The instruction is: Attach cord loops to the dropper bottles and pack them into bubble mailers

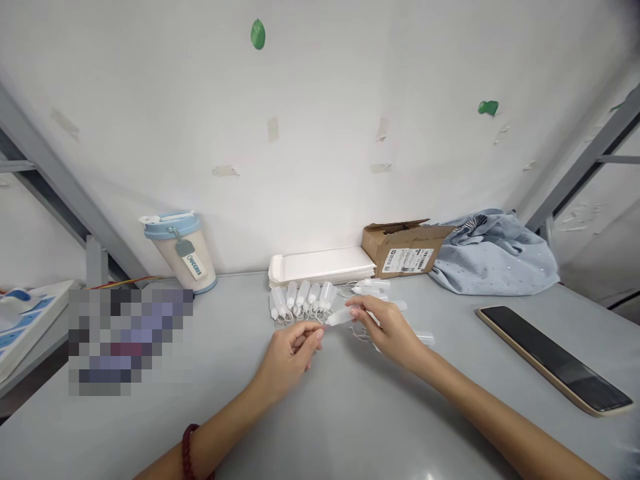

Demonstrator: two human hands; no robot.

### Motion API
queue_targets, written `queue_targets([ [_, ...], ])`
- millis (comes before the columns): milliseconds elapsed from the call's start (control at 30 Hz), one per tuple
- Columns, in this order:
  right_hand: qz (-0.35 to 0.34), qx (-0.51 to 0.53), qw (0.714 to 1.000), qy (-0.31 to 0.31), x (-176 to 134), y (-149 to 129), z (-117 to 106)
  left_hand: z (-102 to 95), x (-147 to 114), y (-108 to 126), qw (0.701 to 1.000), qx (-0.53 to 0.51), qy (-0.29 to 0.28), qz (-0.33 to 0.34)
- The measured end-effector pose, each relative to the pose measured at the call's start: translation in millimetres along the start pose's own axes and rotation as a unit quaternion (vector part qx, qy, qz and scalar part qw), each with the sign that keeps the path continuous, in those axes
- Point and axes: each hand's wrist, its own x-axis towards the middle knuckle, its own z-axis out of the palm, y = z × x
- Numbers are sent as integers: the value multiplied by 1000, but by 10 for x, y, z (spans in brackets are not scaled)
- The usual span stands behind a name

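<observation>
My right hand (383, 327) pinches a small translucent plastic bottle (341, 316) by its wide end, its narrow tip pointing left. My left hand (293, 350) is closed, thumb against fingers, right by that tip; whatever lies between the fingertips is too small to make out. Behind my hands lies a cluster of similar small bottles (303, 293), with thin white strings at their tips. More such bottles (373, 285) lie behind and beside my right hand, partly hidden by it.
A stack of white flat packs (325, 261) rests against the wall beside an open cardboard box (407, 248). Bluish cloth (495, 257) is bundled at the right, with a phone (555, 357) nearer. A tumbler (183, 253) stands at left on the grey table (320, 427), behind a blurred-out patch.
</observation>
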Motion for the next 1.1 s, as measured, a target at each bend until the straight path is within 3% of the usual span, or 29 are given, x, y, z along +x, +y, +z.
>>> queue_targets([
  [400,-9,4,1000,-29,-32,-24,68,-22,-18,-34,999,45,-17,23],
  [633,-8,-24,1000,-16,25,89,-18,17,-51,8,981,159,-42,100],
  [800,64,-107,989,84,150,518,-266,-85,-36,36,967,208,40,141],
  [967,77,-156,983,59,162,801,-346,-247,58,-2,929,254,182,199],
  [1100,85,-169,981,31,142,856,-299,-304,134,-89,906,298,217,209],
])
